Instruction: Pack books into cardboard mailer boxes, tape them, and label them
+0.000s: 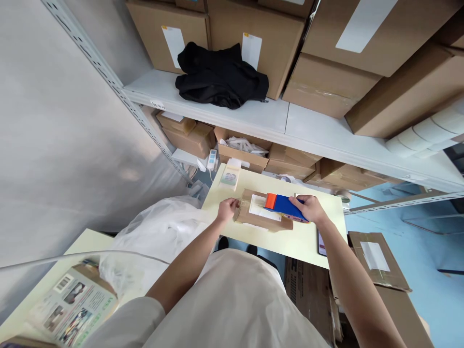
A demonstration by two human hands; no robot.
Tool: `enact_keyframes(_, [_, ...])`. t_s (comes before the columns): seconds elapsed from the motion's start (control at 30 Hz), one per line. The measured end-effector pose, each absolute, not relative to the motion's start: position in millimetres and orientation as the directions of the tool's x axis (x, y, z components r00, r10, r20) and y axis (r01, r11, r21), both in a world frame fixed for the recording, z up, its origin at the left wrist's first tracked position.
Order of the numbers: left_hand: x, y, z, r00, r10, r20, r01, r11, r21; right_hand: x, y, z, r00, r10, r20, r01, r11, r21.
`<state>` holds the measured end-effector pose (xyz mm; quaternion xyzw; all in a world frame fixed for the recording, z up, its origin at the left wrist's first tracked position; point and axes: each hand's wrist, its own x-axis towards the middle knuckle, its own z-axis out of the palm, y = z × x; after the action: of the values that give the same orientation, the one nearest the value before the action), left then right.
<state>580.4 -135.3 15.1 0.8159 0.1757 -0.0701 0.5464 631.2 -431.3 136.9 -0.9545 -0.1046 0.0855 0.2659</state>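
A small brown cardboard box (261, 223) with a white label lies on the pale yellow table (232, 234). My left hand (228, 209) is at the box's left end, its fingers closed against the edge there. A strip of clear tape seems to run along the box top. My right hand (312, 208) is wrapped round the handle of a blue tape dispenser (284, 205) with an orange front. The dispenser's orange end is over the label, near the middle of the box. Whether its tip touches the box I cannot tell.
A small printed packet (231, 175) lies at the table's back left, and a phone (321, 243) at its right edge. Shelves (232, 118) with cartons and black cloth (221, 77) stand ahead. White plastic film (155, 232) is at left; cartons (377, 261) stand at right.
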Motion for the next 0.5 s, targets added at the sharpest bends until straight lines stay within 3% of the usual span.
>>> enact_keyframes(0.2, [570.3, -143.2, -0.6, 0.942, 0.217, -0.255, 0.334, -0.572, 0.749, 623.4, -431.0, 135.5, 0.971, 0.221, -0.091, 0.14, -0.833, -0.536])
enact_keyframes(0.33, [575.1, -144.1, -3.5, 0.947, 0.217, -0.238, 0.321, -0.58, 0.749, 621.8, -431.6, 133.1, 0.97, 0.227, -0.09, 0.143, -0.825, -0.547])
enact_keyframes(0.4, [581.1, -143.0, 6.9, 0.964, 0.209, -0.161, 0.257, -0.602, 0.756, 620.7, -430.8, 131.1, 0.961, 0.25, -0.119, 0.145, -0.821, -0.552])
enact_keyframes(0.47, [587.1, -143.5, 23.7, 1.0, 0.018, 0.002, 0.012, -0.701, 0.713, 618.9, -429.8, 128.7, 0.949, 0.278, -0.148, 0.152, -0.815, -0.56])
enact_keyframes(0.5, [589.7, -144.9, 32.6, 0.982, -0.169, 0.079, -0.18, -0.747, 0.64, 617.8, -429.4, 127.6, 0.945, 0.288, -0.155, 0.155, -0.812, -0.562])
